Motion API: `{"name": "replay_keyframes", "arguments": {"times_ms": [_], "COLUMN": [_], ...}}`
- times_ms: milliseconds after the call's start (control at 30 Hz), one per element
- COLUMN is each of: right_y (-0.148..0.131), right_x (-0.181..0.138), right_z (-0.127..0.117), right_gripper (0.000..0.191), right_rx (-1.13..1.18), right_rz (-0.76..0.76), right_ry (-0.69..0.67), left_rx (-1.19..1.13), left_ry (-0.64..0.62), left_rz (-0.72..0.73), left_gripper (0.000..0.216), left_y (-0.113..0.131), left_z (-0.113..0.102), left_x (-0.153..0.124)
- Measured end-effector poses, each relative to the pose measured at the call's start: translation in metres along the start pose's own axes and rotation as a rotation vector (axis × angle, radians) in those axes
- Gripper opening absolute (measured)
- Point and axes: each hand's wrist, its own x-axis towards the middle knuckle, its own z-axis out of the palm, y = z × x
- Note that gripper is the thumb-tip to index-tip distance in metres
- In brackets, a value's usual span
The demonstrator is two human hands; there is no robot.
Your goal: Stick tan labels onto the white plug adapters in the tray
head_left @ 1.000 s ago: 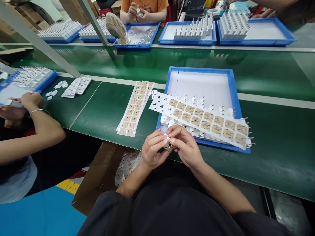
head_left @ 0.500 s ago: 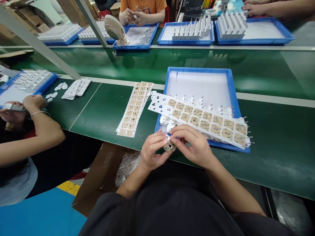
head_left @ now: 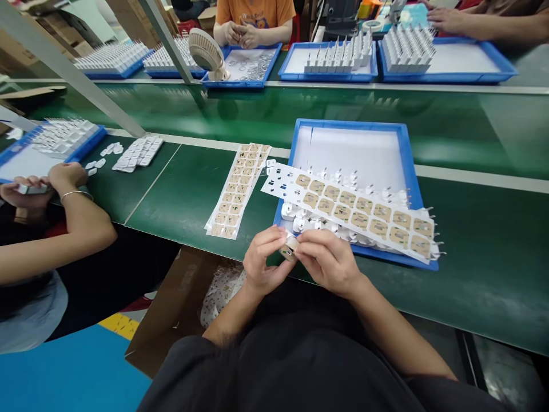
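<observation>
Between my two hands, just over the near table edge, is a small white plug charger (head_left: 288,247) with a tan sticker on the face toward me. My left hand (head_left: 266,260) grips it from the left, thumb below and fingers on top. My right hand (head_left: 328,260) pinches at its right side, its fingertips covering part of the sticker. Right behind my hands lies a sheet of tan stickers (head_left: 362,209), across a blue tray (head_left: 409,163) that holds several white plug chargers (head_left: 289,212) with metal pins.
More sticker sheets (head_left: 238,191) lie left of the tray. Farther left, a co-worker's arm (head_left: 81,220) rests near stacked white pieces (head_left: 139,153). Across the green belt stand blue trays of chargers (head_left: 338,57) and a small fan (head_left: 206,52). An open cardboard box (head_left: 165,312) is below the table.
The charger has turned and tilted in my hands, so less of its sticker shows. My right-hand fingers have shifted slightly left and down around it. The whole view has moved slightly.
</observation>
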Motion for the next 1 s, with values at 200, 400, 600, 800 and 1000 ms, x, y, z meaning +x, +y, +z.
{"name": "replay_keyframes", "arguments": {"times_ms": [200,400,600,800,1000], "right_y": [-0.015,-0.014,-0.004,0.000,-0.011], "right_x": [-0.028,-0.079,-0.090,-0.092,-0.071], "right_z": [0.024,0.147,0.240,0.208,0.096], "right_gripper": [0.010,0.014,0.046,0.044,0.050], "right_rx": [0.255,0.271,0.266,0.342,0.440], "right_rz": [0.081,0.338,0.259,0.328,0.417], "right_ry": [-0.361,-1.102,-1.313,-1.342,-1.154], "left_rx": [0.123,0.169,0.410,0.438,0.463], "left_ry": [0.138,0.365,0.368,0.329,0.231], "left_rz": [-0.241,-0.578,-0.847,-0.955,-0.953], "left_gripper": [0.042,0.053,0.036,0.018,0.036], "left_y": [-0.037,-0.128,-0.221,-0.268,-0.276], "left_z": [-0.028,-0.094,-0.171,-0.208,-0.210], "left_x": [-0.002,0.007,0.051,0.090,0.095]}}
